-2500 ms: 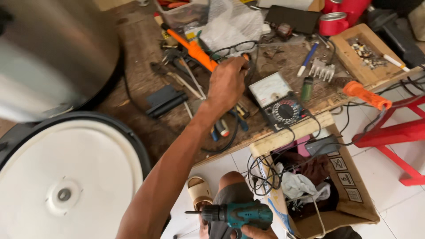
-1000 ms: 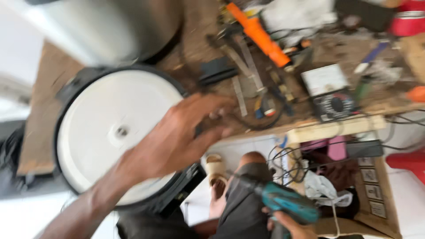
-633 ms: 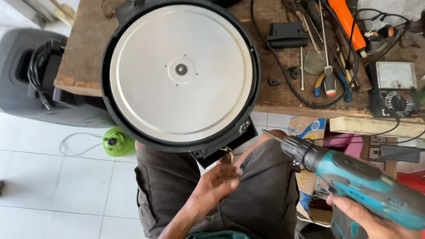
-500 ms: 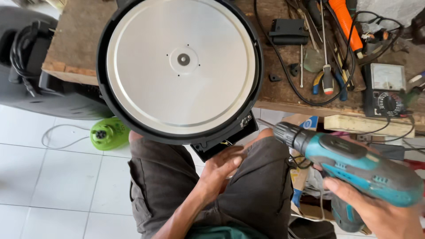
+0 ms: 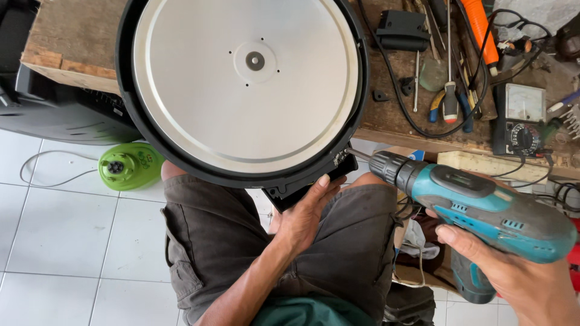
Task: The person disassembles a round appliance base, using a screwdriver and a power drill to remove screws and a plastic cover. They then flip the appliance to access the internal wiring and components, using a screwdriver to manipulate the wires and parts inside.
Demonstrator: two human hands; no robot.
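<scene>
A large round appliance base (image 5: 241,90) with a silver metal plate and black rim lies on the wooden workbench (image 5: 66,42), overhanging its front edge. My left hand (image 5: 302,214) presses against a black bracket under the rim's near side. My right hand (image 5: 513,271) grips a teal and black cordless drill (image 5: 477,208). The drill's bit touches the black rim at the lower right, beside my left fingertips. My lap in grey shorts is below.
Screwdrivers (image 5: 450,90), an orange-handled tool (image 5: 480,27), black cables and an analogue multimeter (image 5: 519,118) crowd the bench's right side. A green round gadget (image 5: 130,166) sits on the white tiled floor at left, next to a black case (image 5: 54,115).
My left hand left the tools on the bench and came down to the bracket under the rim. The drill rose from my lap until its bit met the rim.
</scene>
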